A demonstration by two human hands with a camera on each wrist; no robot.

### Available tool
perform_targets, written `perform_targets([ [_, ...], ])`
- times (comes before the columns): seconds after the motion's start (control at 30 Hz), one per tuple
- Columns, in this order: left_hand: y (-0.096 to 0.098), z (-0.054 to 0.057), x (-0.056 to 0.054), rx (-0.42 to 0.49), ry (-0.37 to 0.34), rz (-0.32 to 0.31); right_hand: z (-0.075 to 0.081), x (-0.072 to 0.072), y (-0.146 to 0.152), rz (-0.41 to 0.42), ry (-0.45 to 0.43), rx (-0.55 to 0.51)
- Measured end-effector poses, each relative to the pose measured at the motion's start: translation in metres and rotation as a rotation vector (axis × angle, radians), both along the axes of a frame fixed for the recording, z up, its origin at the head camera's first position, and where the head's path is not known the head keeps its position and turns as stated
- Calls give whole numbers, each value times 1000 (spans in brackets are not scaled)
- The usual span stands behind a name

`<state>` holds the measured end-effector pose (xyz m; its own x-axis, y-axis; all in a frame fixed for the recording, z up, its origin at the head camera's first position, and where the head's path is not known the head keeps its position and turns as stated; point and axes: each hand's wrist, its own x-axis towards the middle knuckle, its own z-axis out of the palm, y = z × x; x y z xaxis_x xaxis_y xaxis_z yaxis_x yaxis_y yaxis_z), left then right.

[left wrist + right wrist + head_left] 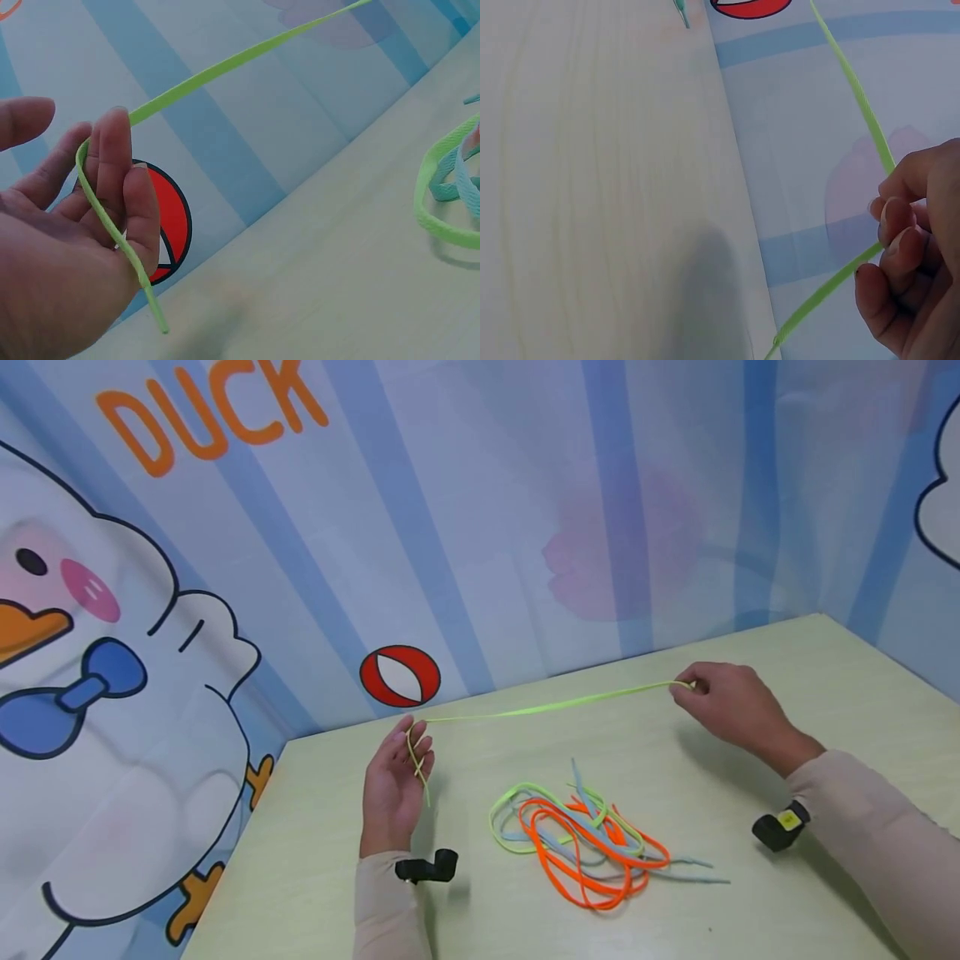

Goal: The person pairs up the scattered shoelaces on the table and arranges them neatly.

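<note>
A flat yellow-green shoelace stretches nearly straight between the two hands, above the table. The left hand is raised, palm facing inward, and holds the lace between its fingers, with the thumb apart from it. The short tipped end hangs down across that palm. At the other side, the right hand pinches the lace between thumb and curled fingers; in the right wrist view a further length trails below those fingers.
Between the forearms, a loose tangle of orange laces, grey-blue laces and yellow-green lace lies on the pale wooden table. Behind the table stands a striped cartoon backdrop. Small black cameras sit on both wrists.
</note>
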<state>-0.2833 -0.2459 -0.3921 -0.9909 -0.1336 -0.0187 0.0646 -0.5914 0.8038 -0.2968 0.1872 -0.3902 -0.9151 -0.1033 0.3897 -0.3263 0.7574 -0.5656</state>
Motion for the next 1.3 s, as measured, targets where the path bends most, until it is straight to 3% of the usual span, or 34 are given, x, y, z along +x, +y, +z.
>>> perform_targets([
  [0.43,-1,-3,-1,-51,-55,-16,-3,-5,11,-42,-113,48],
  [0.77,-5,-5,-1,-27,-92,19,-5,-8,18,-59,-182,90],
  [1.3,-6,-9,-3,-57,-152,36,-10,-10,27,-49,-242,117],
])
